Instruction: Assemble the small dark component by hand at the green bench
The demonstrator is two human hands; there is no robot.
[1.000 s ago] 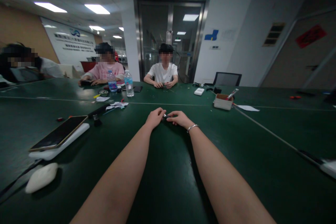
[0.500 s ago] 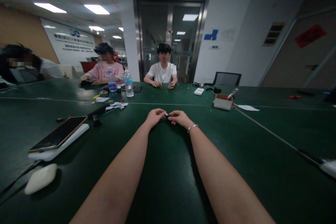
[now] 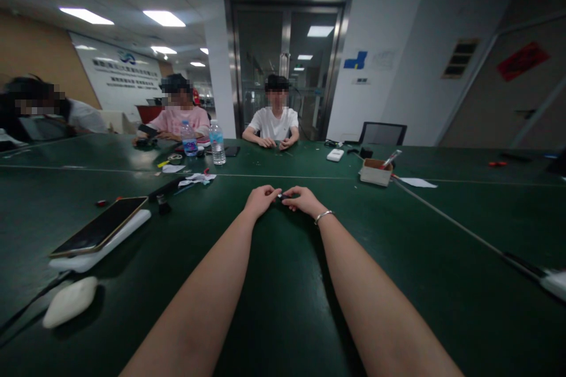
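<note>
Both my arms stretch forward over the dark green table (image 3: 283,283). My left hand (image 3: 262,200) is closed, its thumb and fingers pinched at one end of a small dark and silvery object (image 3: 281,196). At the other end of that object my right hand (image 3: 303,200) pinches it, with a silver bracelet (image 3: 324,217) around the wrist. The object is too small to name, and the fingertips partly cover it.
At left a phone (image 3: 101,227) rests on a white block, near a pale rounded object (image 3: 71,301). Farther off are bottles (image 3: 217,144), paper scraps (image 3: 198,178) and a small box (image 3: 375,172). Several people sit across the table.
My hands stay almost in place, with the small object slightly shifted between the fingertips. Across the table, the person in pink has raised a dark flat item, and the person in white has moved their hands slightly.
</note>
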